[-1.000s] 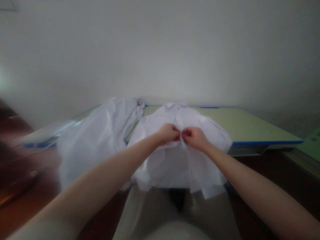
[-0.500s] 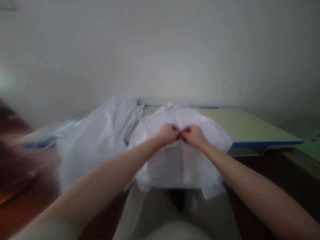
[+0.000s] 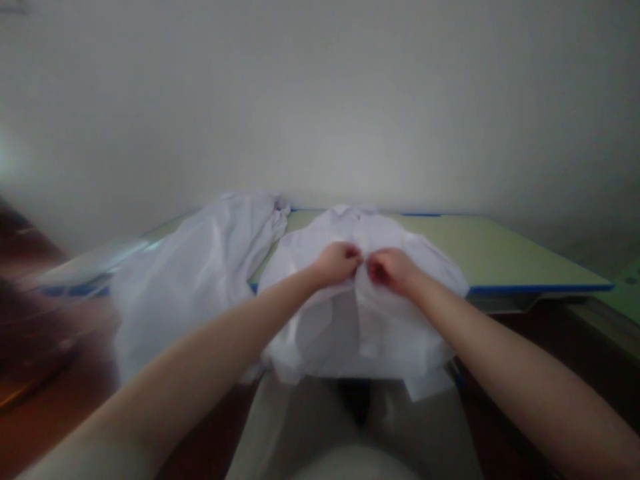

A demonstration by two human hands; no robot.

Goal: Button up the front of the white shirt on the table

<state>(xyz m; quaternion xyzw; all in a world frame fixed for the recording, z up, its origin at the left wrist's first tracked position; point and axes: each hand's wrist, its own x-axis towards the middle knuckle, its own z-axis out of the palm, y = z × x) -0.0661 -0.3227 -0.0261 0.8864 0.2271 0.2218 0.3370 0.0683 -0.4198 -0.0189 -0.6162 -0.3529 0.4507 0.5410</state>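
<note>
A white shirt (image 3: 320, 327) is spread over the table's front edge, its collar at the far end and its lower part hanging toward my lap. My left hand (image 3: 340, 262) is closed in a pinch on the shirt's front opening, near the middle. Just right of it, my right hand (image 3: 393, 270) has its fingers curled against the other front edge; blur and the fingers hide exactly what they grip. The two hands are slightly apart. Any button between them is too small to make out.
A second white garment (image 3: 185, 287) lies crumpled on the left and hangs over the edge. The pale green table (image 3: 505, 257) has a blue rim. Behind it rises a plain wall (image 3: 350, 100). A green surface (image 3: 627, 290) shows at far right.
My right hand has drawn slightly away to the right from my left hand, and its fingers have curled. The shirt's front edge hangs differently beneath the hands. My left hand has barely moved.
</note>
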